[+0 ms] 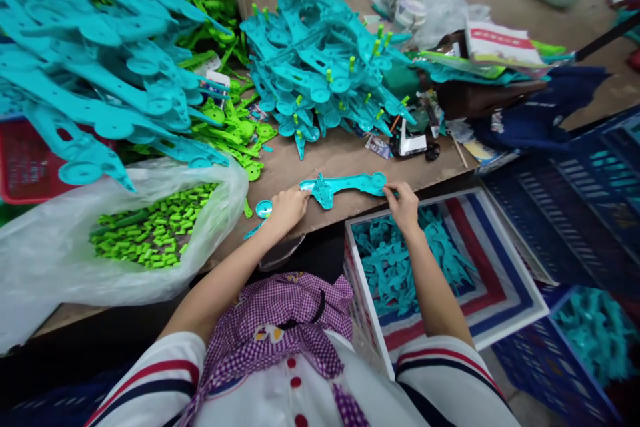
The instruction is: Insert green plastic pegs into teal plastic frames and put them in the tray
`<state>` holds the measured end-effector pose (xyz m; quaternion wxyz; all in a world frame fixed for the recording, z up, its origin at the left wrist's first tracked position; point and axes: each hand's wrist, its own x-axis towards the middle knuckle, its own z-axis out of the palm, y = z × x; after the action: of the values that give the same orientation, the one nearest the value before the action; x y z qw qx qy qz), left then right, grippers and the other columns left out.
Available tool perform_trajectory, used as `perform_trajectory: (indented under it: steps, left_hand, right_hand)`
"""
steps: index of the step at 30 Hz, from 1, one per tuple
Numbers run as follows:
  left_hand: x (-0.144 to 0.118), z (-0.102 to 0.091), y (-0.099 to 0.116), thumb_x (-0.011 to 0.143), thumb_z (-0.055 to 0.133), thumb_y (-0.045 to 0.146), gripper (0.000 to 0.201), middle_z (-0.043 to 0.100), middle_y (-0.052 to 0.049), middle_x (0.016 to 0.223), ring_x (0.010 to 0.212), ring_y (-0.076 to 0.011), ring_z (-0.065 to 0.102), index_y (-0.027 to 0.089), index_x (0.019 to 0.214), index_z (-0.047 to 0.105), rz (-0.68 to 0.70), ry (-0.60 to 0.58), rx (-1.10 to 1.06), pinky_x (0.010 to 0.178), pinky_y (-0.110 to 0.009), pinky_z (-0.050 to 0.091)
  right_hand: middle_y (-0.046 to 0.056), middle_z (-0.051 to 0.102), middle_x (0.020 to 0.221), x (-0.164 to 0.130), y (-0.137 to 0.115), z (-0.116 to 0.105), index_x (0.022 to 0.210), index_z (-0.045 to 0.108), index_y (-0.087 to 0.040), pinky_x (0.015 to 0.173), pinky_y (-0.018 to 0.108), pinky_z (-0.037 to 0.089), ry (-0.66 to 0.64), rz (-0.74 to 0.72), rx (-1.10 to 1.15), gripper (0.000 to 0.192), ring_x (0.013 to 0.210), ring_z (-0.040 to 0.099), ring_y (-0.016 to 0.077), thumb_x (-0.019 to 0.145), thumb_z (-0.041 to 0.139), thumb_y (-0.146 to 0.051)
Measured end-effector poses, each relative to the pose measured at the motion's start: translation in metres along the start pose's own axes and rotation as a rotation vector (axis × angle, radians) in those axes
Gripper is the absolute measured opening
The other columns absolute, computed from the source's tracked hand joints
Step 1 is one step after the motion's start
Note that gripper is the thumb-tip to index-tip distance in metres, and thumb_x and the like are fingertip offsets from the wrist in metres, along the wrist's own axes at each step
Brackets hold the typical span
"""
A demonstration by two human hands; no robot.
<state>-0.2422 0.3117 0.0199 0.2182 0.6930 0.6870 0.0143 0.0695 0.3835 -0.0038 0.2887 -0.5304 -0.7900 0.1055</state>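
A long turquoise plastic part point(350, 183) lies across the table edge in front of me, with a smaller ribbed turquoise piece point(323, 192) set crosswise on it. My left hand point(289, 205) is closed on its left stretch, which the fingers partly cover. At the other end, beside the round disc, my right hand point(403, 205) pinches the part between thumb and fingers. Left of my left hand a turquoise round end point(263, 209) shows, and a small green piece point(248, 209) rests near it.
Turquoise parts with green pegs form a heap point(320, 47) behind; another stack point(100, 73) rises at left. A clear plastic bag point(45, 260) holds green pegs point(150, 227). Below right stands a striped lined crate point(505, 273) with small turquoise pieces point(385, 267), beside blue crates point(555, 360).
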Motion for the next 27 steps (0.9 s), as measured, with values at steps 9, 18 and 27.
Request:
perform_trajectory:
  steps: [9, 18, 27]
  left_hand:
    - [0.003, 0.0, -0.004, 0.097, 0.039, 0.036, 0.037, 0.068, -0.012, 0.113, 0.1, -0.03, 0.065, 0.025, 0.115, 0.069, 0.013, 0.003, -0.011, 0.084, -0.041, 0.049]
    - [-0.001, -0.011, -0.006, 0.093, 0.052, 0.04, 0.035, 0.071, -0.011, 0.107, 0.098, -0.0246, 0.064, 0.021, 0.117, 0.069, 0.083, 0.167, -0.399, 0.087, -0.035, 0.047]
    - [-0.119, -0.001, -0.026, 0.084, 0.054, 0.064, 0.058, 0.041, 0.007, 0.056, 0.043, -0.0056, 0.038, 0.014, 0.11, 0.066, -0.126, -0.059, -1.346, 0.043, -0.019, 0.027]
  right_hand:
    - [0.01, 0.068, 0.089, 0.006, 0.018, 0.008, 0.086, 0.062, -0.022, 0.077, 0.037, 0.051, -0.104, 0.028, -0.051, 0.026, 0.085, 0.065, 0.0239, 0.092, 0.05, -0.043]
    - [0.012, 0.058, 0.123, -0.021, -0.084, 0.007, 0.135, 0.051, -0.025, 0.098, 0.048, 0.047, 0.114, 0.034, 0.06, 0.046, 0.116, 0.055, 0.0282, 0.094, 0.047, -0.046]
    - [0.013, 0.047, 0.145, 0.009, -0.087, 0.038, 0.142, 0.045, -0.027, 0.107, 0.061, 0.033, -0.289, -0.17, -0.175, 0.055, 0.136, 0.04, 0.0351, 0.088, 0.054, -0.031]
